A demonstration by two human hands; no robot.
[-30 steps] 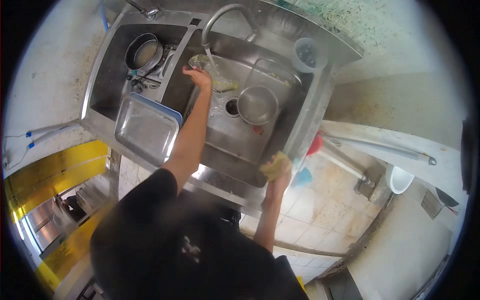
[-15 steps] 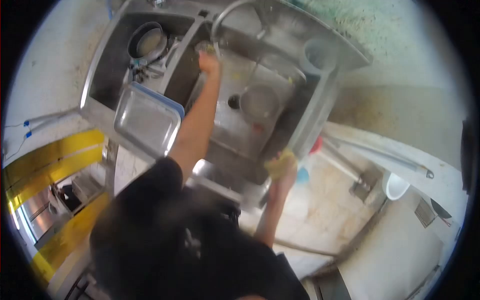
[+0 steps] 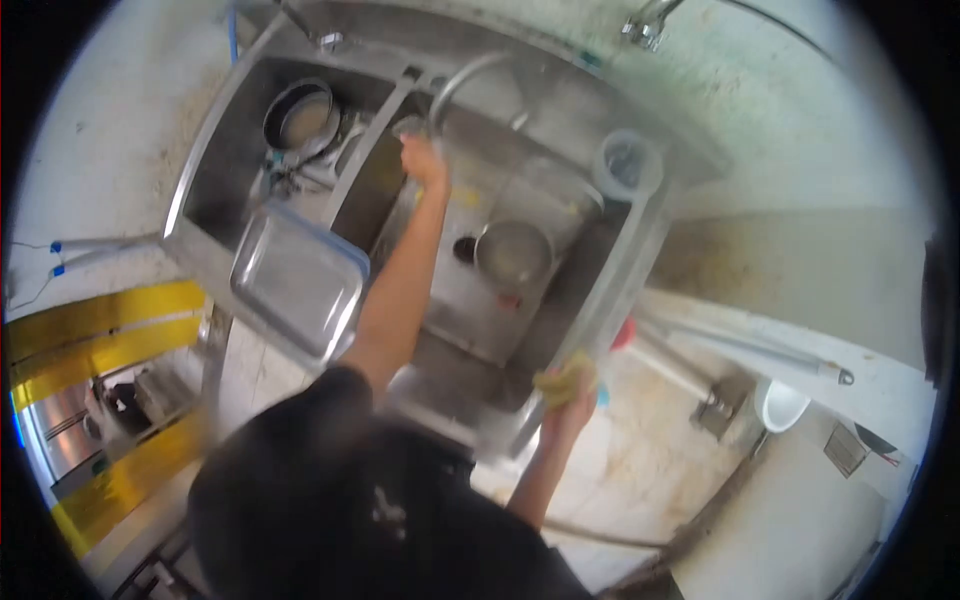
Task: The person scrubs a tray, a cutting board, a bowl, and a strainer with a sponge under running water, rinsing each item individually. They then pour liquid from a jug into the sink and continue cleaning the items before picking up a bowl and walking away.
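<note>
My left hand (image 3: pixel 424 162) is closed at the far left side of the large sink basin (image 3: pixel 450 345), beneath the curved faucet (image 3: pixel 465 80). A small greyish thing shows at its fingertips, too blurred to name. My right hand (image 3: pixel 570 415) grips a yellow-green sponge (image 3: pixel 568 380) over the basin's near right corner. A round metal bowl (image 3: pixel 513 255) lies in the basin beside the dark drain hole (image 3: pixel 465 249). Near the bowl is a small red scrap (image 3: pixel 510 302).
Left of my arm, a rectangular steel tray (image 3: pixel 300 283) rests over the sink edge. The left basin holds a pot (image 3: pixel 303 115) and several utensils (image 3: pixel 290 180). A clear plastic tub (image 3: pixel 625 165) stands at the far right corner. A white bowl-shaped thing (image 3: pixel 783 405) is at right.
The view has shifted, so the sink appears lower and the wall fitting at the top comes into sight. My left hand stays near the faucet; my right hand still holds the sponge.
</note>
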